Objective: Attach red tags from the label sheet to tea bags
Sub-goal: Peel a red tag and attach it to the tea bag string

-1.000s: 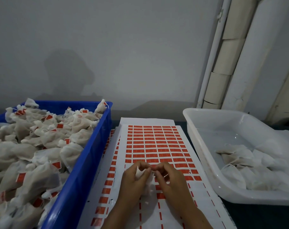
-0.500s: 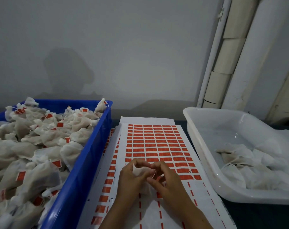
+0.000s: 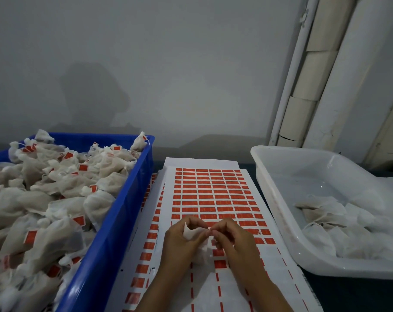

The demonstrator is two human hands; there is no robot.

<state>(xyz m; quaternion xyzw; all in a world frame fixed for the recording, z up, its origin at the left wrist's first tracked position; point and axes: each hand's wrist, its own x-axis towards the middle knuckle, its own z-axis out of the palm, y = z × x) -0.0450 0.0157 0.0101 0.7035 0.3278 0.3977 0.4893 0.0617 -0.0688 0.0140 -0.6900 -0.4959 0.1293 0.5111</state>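
A white label sheet (image 3: 213,194) with rows of red tags lies between two bins. Over its near part, my left hand (image 3: 182,242) grips a white tea bag (image 3: 192,233). My right hand (image 3: 233,239) meets it fingertip to fingertip and pinches something small at the bag's edge; a speck of red shows there, but I cannot tell whether it is a tag or the string. The lower part of the bag hangs between my palms and is mostly hidden.
A blue bin (image 3: 114,221) on the left is heaped with tea bags bearing red tags. A white tub (image 3: 278,210) on the right holds several untagged bags. More label sheets lie under the top one. A wall and white pipes stand behind.
Both hands stay over the same spot on the sheet. The fingers have shifted on the bag, and the fingertips of both hands now meet at its right edge.
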